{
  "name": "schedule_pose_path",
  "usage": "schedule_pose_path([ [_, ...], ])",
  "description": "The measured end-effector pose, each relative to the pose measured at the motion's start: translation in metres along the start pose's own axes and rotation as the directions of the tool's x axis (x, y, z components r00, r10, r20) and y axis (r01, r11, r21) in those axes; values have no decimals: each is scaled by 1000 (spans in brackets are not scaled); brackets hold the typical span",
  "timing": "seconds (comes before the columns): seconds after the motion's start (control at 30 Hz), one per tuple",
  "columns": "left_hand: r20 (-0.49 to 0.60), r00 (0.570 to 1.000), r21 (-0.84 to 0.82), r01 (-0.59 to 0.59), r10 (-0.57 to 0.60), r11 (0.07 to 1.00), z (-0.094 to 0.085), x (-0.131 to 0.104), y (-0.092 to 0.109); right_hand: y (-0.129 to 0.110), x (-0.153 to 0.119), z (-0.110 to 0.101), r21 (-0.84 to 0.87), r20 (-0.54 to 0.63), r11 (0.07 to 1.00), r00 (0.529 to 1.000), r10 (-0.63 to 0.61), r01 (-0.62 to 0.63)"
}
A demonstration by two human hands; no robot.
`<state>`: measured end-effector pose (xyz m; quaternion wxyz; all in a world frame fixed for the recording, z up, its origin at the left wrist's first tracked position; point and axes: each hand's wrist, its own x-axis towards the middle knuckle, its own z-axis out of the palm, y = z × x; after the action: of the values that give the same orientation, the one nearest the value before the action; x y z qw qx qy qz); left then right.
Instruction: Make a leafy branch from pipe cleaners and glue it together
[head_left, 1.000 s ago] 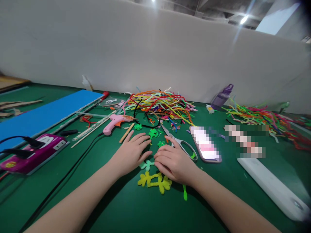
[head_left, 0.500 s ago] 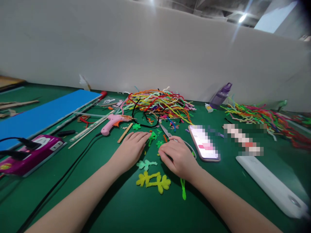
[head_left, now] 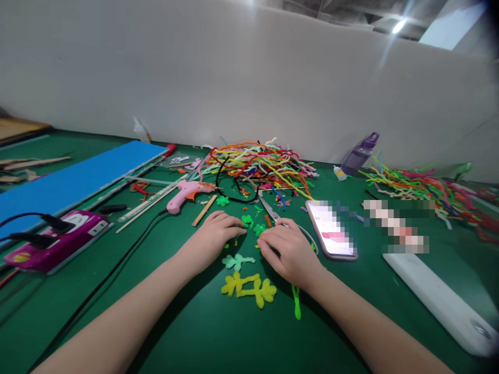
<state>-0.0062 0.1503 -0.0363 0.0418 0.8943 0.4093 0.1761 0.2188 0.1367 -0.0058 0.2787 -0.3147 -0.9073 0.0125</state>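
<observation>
My left hand hovers low over the table with its fingers stretched and slightly bent, nothing visible in them. Beside its fingertips lies a green pipe-cleaner flower. My right hand is closed, its fingers curled near a second green flower; what they grip, if anything, is hidden. Scissors point away from beneath that hand. A bright green pipe-cleaner loop sticks out below its wrist. Between and nearer than the hands lie a mint pipe-cleaner sprig and a yellow pipe-cleaner piece.
A pink glue gun lies left, its cord running past my left arm from the purple power strip. Piled pipe cleaners fill the back. To the right are a phone, a white bar and a purple bottle.
My left hand's fingers have drawn slightly back and down from the green flower, which now shows more clearly. My right hand stays nearly still. The whole view has shifted a little.
</observation>
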Motion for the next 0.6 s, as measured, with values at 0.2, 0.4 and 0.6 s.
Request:
schedule_pose_path([
  [0.2, -49, 999, 85, -7, 12, 996, -3, -1, -1, -1, 0, 0, -5, 16, 1000, 1000, 0, 0],
  [0.4, -101, 992, 115, 91, -80, 989, -11, -2, 6, -1, -1, 1, -9, 9, 1000, 1000, 0, 0],
  [0.6, -211, 962, 107, 199, -173, 974, -14, -3, 6, -1, -1, 1, -17, 5, 1000, 1000, 6, -6],
])
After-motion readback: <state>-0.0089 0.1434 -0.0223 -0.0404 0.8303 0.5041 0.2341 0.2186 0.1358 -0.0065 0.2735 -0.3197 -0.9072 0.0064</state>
